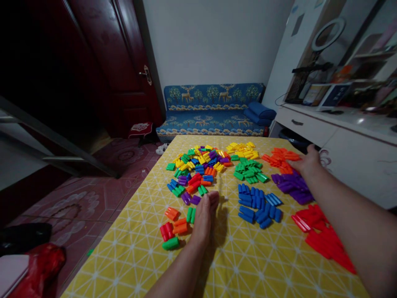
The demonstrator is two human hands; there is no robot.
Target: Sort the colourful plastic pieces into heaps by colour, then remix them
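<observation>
My left hand (204, 215) is on edge over the table, fingers stretched out together and pointing away. It is beside green blocks (191, 215) and purple blocks (190, 199) at the near side of a mixed heap of colourful plastic blocks (198, 161). My right hand (307, 163) reaches to the far right, its digits apart, at the edge of the orange block pile (281, 158). Nothing shows in its grasp, though part of it is hidden. Below that hand lies the purple block pile (291, 186), partly covered by my wrist and forearm.
Sorted piles lie across the yellow patterned tablecloth (124, 265): yellow blocks (243, 150), green blocks (250, 170), blue blocks (259, 205) and red blocks (325, 236). A blue sofa (214, 109) stands behind the table, a white cabinet (350, 153) at right.
</observation>
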